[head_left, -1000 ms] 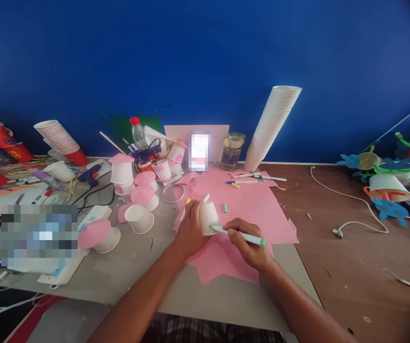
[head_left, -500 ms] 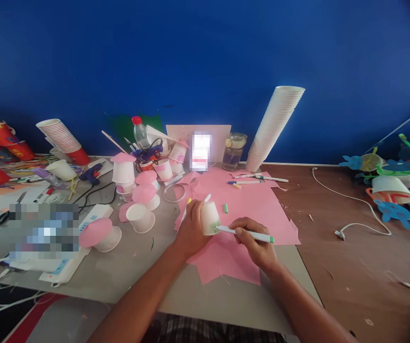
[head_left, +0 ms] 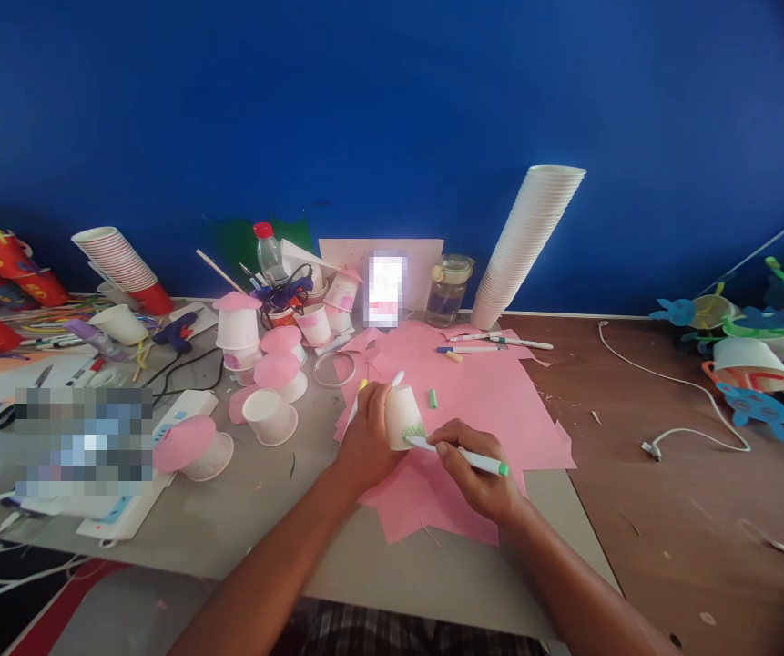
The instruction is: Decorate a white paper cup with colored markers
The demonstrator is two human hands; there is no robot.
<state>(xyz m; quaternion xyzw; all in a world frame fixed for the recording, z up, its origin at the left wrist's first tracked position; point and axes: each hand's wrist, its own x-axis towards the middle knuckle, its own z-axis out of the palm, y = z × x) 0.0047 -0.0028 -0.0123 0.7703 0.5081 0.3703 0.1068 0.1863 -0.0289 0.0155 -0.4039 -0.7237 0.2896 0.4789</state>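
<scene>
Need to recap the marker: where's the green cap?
Head view: the green cap lies on the pink paper, just right of the white cup in the left hand.

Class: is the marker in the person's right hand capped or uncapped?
Uncapped. The marker in the right hand has its bare tip on the paper cup, at green scribbles.

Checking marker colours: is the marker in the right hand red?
No: the marker in the right hand has a green end, white barrel.
</scene>
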